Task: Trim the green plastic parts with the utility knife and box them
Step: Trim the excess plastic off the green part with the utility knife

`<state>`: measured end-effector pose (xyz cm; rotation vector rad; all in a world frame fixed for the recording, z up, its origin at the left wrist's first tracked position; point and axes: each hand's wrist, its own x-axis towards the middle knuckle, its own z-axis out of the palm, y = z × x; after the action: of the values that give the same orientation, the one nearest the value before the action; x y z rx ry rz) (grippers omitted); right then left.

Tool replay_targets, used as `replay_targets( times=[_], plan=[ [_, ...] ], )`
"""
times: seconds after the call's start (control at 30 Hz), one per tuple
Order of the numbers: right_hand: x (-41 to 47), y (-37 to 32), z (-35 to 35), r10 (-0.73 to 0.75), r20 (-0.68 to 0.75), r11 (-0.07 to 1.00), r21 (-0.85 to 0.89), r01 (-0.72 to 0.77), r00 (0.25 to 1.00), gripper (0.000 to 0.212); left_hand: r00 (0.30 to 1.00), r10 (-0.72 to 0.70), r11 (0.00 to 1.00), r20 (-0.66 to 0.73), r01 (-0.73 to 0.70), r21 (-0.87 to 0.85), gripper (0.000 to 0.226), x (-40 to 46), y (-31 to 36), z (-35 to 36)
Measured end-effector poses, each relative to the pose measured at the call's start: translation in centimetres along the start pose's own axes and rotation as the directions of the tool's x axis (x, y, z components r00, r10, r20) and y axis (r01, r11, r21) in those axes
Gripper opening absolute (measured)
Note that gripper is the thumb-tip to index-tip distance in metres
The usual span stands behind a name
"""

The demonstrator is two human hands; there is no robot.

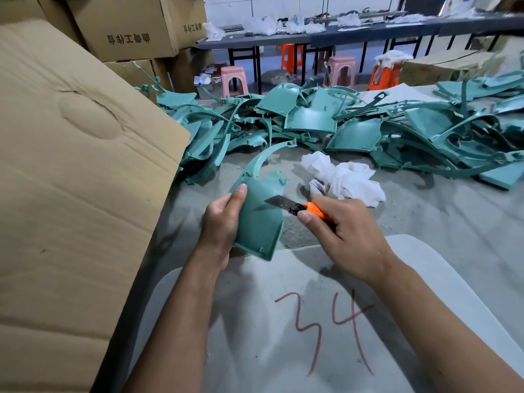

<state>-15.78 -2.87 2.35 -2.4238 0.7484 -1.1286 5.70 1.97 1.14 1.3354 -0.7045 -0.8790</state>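
Left hand (pixel 219 219) grips green part (pixel 259 214) upright above near edge of table (pixel 425 222), thumb on top rim, so panel stays steady for cut; right hand (pixel 340 231) clamped on utility knife (pixel 297 207), blade against part's face, probably for trimming; untrimmed pile (pixel 340 123) along far edge; cardboard box (pixel 71 165) at left edge, near for packing.

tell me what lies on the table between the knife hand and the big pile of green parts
A crumpled white cloth lies on the grey table, just beyond the right hand gripping the utility knife, short of the pile of green parts. Head view shows it.
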Motion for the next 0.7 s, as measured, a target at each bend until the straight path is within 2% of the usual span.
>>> replay_targets(
  times=[0.1,0.17,0.23,0.3,0.37,0.5,0.57,0.7],
  plan=[
    [0.16,0.55,-0.29,0.102,-0.085,0.987,-0.115,-0.111,0.991,0.046,1.0,0.01,1.0,-0.009,-0.01,0.015,0.036,-0.05,0.13,-0.03],
    [0.19,0.88,-0.66,0.114,-0.141,0.98,-0.146,-0.135,0.983,0.046,0.998,0.031,0.999,-0.045,-0.029,0.031,0.035,-0.02,-0.01,0.31],
    [0.12,0.9,-0.81,0.057,-0.101,0.996,-0.062,-0.063,0.993,0.043,0.996,0.048,0.998,-0.076,-0.046,0.031,0.036,0.03,-0.15,0.58],
    [0.0,0.58,-0.53,-0.014,0.001,1.0,0.013,0.014,1.0,0.043,0.996,0.062,0.997,-0.069,-0.06,0.04,0.037,0.11,-0.29,0.46],
    [-0.06,0.46,-0.16,-0.006,0.031,1.0,0.012,0.006,0.999,0.046,0.998,0.056,0.998,-0.043,-0.054,0.036,0.036,0.26,-0.32,0.07],
    [0.15,0.83,-0.44,0.111,-0.092,0.985,-0.122,-0.122,0.99,0.047,0.998,0.046,0.998,-0.048,-0.043,0.046,0.036,0.39,-0.24,-0.39],
    [0.11,1.1,-0.86,0.095,-0.134,0.99,-0.094,-0.108,0.986,0.042,0.995,0.063,0.997,-0.074,-0.059,0.053,0.037,0.38,-0.38,-0.33],
    [-0.02,0.8,-0.57,-0.034,0.029,0.999,0.038,0.033,0.999,0.043,0.992,0.11,0.988,-0.063,-0.102,0.116,0.045,0.3,-0.62,-0.31]
  ],
)
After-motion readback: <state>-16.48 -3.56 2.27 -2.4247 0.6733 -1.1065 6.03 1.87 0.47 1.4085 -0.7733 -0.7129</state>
